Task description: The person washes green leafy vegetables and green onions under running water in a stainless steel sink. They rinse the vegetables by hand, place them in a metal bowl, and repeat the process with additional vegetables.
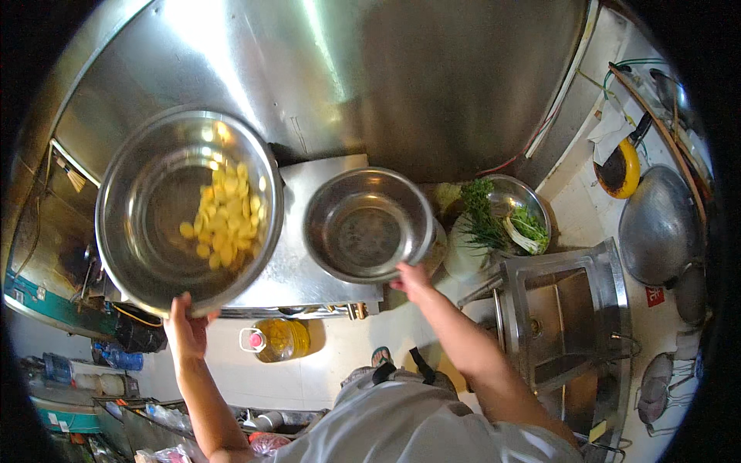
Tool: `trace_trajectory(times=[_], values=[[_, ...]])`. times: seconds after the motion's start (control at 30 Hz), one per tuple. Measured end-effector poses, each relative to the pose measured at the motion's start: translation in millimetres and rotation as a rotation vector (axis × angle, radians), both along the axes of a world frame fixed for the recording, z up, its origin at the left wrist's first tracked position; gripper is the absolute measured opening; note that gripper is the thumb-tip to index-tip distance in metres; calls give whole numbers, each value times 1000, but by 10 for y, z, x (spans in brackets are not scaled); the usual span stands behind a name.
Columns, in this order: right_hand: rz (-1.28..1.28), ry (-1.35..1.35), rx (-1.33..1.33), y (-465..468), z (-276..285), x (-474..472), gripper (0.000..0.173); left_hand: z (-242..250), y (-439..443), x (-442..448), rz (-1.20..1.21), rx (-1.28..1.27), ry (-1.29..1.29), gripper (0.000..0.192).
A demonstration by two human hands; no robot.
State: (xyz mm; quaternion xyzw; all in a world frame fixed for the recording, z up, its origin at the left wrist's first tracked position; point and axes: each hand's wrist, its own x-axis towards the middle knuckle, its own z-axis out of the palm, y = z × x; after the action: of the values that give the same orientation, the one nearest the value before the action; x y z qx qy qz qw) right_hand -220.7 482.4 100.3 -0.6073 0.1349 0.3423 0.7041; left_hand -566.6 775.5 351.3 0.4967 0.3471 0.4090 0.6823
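Observation:
My left hand (188,331) grips the near rim of a large stainless steel basin (168,231). Pale yellow slices (228,214), perhaps potato, lie heaped against the right side of its floor. With my right hand (414,282) I hold the near right rim of a smaller stainless steel bowl (368,234), in which no food shows. Both vessels are over or on a stainless steel worktop (289,278); whether their bases touch it is hidden.
A steel bowl of leafy greens (527,228) stands at right, beyond the sink (561,312). An oil jug (283,340) is on the floor before the worktop. A wok (657,226) and a yellow pan (622,171) are by the right wall. Steel sheeting (417,87) backs the worktop.

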Motion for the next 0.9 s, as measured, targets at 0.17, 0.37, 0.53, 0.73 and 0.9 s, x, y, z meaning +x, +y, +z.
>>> trace_trajectory(times=[0.17, 0.37, 0.53, 0.73, 0.9], values=[[-38, 122, -43, 1362, -205, 214, 36, -478, -459, -655, 150, -179, 24, 25], [394, 130, 145, 1447, -157, 486, 54, -899, -1039, -822, 137, -406, 117, 30], [562, 115, 128, 895, 234, 810, 68, -1080, -1344, -358, -117, -519, 285, 26], [-229, -310, 149, -1478, -432, 610, 21, -1460, -1977, 855, -510, -474, 378, 57], [-845, -361, -807, -4454, -987, 81, 14, -1421, -2772, 1921, -905, -435, 471, 50]])
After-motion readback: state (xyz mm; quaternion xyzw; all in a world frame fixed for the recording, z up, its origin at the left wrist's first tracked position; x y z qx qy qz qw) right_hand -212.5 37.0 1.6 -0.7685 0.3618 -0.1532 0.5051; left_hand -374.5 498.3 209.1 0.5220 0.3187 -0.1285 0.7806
